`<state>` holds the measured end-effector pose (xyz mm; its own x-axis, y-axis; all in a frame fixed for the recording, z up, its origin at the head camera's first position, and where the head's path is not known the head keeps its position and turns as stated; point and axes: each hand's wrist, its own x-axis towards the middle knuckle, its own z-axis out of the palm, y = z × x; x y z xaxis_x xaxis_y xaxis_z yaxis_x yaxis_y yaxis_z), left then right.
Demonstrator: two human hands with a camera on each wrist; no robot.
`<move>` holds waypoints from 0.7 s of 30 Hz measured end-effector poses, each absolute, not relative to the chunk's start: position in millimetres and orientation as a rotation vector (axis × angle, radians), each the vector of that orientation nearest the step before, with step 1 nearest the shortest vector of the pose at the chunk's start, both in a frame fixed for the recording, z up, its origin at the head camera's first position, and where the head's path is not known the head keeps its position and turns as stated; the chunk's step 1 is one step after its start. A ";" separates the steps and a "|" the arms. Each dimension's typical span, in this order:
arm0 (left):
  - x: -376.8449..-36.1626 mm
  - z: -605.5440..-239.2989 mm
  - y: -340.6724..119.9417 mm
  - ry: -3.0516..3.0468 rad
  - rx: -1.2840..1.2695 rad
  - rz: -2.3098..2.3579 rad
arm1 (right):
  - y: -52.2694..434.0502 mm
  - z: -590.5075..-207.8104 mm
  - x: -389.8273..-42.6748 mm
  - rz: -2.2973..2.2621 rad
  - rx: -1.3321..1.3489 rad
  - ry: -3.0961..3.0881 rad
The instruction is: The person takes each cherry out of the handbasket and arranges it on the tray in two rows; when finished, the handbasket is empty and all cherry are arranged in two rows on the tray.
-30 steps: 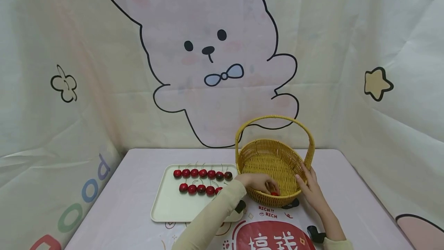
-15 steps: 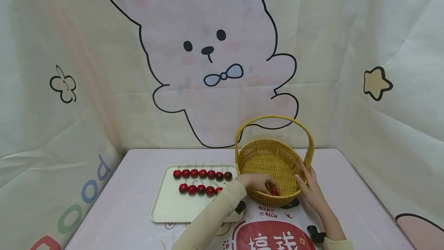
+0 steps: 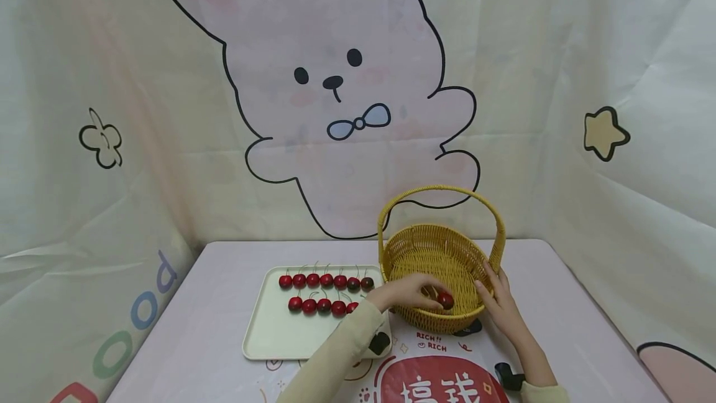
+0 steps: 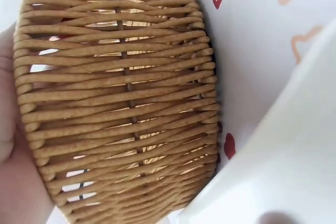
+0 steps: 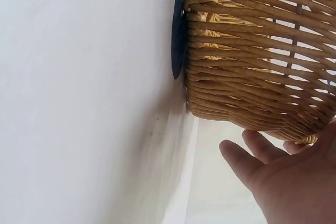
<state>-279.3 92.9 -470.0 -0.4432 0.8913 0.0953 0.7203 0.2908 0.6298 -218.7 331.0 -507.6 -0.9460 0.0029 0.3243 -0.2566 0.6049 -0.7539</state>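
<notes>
The left hand (image 3: 404, 291) is over the near rim of the basket (image 3: 442, 254), fingers curled in, and a red cherry (image 3: 445, 300) sits right at the fingertips, just inside the near wall. Whether the fingers are pinching it or only touching it, I cannot tell from the head view. In the left wrist view only the palm (image 4: 8, 145) shows, pressed against the woven wall (image 4: 121, 103), and the cherry itself is hidden.

The right hand (image 3: 496, 301) lies against the outside of the basket on its right side, fingers fairly straight and spread a little, steadying the wall without wrapping around it. The right wrist view shows the same: loose, open fingers (image 5: 244, 161) just beside the weave (image 5: 252, 51), close under the rim.

The basket stands upright on the table (image 3: 559, 303), handle arching overhead, on a printed mat (image 3: 431, 378) with red lettering. Just left of it is a pale tray (image 3: 274, 334), carrying two rows of cherries (image 3: 324, 291) with stems up, lined along its far half. The left sleeve (image 3: 335, 353) crosses the tray's near right corner. Behind everything hangs a cloth backdrop (image 3: 347, 92) with a big cartoon rabbit.
</notes>
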 end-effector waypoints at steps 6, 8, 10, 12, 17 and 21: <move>-273.6 -471.2 84.7 2.322 1.514 1.040 | 331.2 -507.6 -218.8 1.266 0.219 -2.541; -272.1 -472.6 82.0 2.336 1.514 1.095 | 331.3 -507.4 -218.2 1.271 0.220 -2.541; -270.9 -474.2 79.3 2.334 1.496 1.163 | 331.4 -507.4 -218.1 1.270 0.221 -2.541; -269.6 -475.7 76.5 2.320 1.468 1.235 | 331.4 -507.0 -217.9 1.274 0.223 -2.541; -263.8 -476.9 68.0 2.254 1.308 1.415 | 331.5 -506.7 -218.4 1.287 0.227 -2.544; -258.5 -477.8 60.6 2.170 1.132 1.552 | 330.1 -503.4 -216.8 1.282 0.225 -2.550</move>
